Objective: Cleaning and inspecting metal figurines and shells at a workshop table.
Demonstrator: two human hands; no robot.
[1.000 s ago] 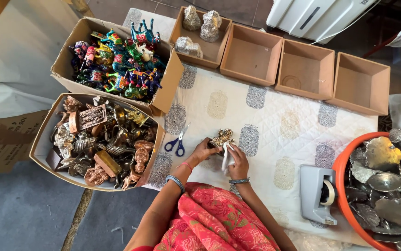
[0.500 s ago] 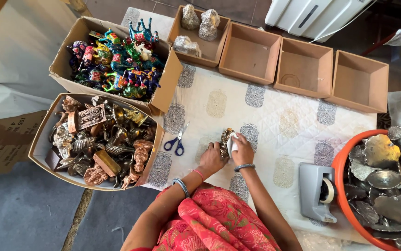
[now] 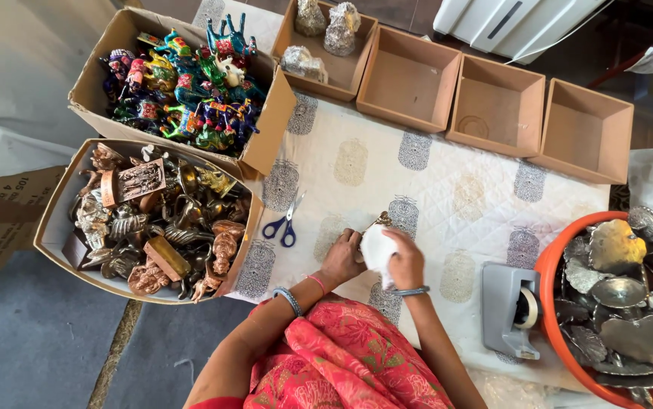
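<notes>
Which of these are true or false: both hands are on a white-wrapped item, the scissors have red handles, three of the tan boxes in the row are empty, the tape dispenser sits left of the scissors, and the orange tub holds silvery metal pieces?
1. Both hands, left hand and right hand, are on the white-wrapped item. True.
2. The scissors have red handles. False: the handles are blue.
3. Three tan boxes in the row are empty. True.
4. The tape dispenser sits left of the scissors. False: it is to their right, beside the orange tub.
5. The tub holds silvery metal pieces. True.
</notes>
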